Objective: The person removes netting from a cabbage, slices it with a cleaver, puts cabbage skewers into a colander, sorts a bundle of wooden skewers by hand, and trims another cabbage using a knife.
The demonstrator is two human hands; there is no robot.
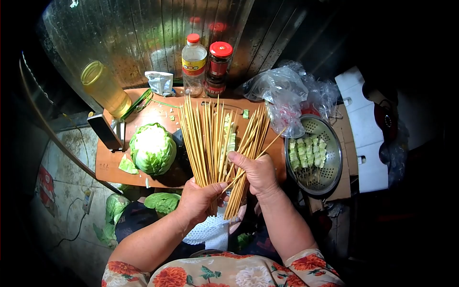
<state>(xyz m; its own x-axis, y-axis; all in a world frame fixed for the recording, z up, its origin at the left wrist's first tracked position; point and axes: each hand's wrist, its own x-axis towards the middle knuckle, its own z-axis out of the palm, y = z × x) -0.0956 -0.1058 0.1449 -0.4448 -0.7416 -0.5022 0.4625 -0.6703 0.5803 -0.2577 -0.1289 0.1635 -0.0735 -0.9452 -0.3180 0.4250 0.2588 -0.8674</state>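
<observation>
My left hand (198, 201) is closed round a thick bundle of bamboo skewers (198, 143) whose tips fan upward. In my right hand (256, 174) is another bunch of bamboo skewers (252, 134), gripped between thumb and fingers; one skewer slants out to the right. The two bundles nearly meet at their lower ends, above my lap. Pale cabbage pieces (231, 138) show behind the skewers. A cabbage head (153, 149) rests on the orange tabletop (112, 165) to the left. On the right, a perforated metal colander (333, 170) holds several skewers threaded with cabbage (306, 153).
A jar of yellowish liquid (107, 91), a propped phone (106, 132), a red-capped bottle (193, 64) and a red-lidded jar (220, 67) stand along the back. Clear plastic bags (287, 88) lie behind the colander. White foam (366, 138) is at far right. Cabbage leaves (114, 208) lie below the table.
</observation>
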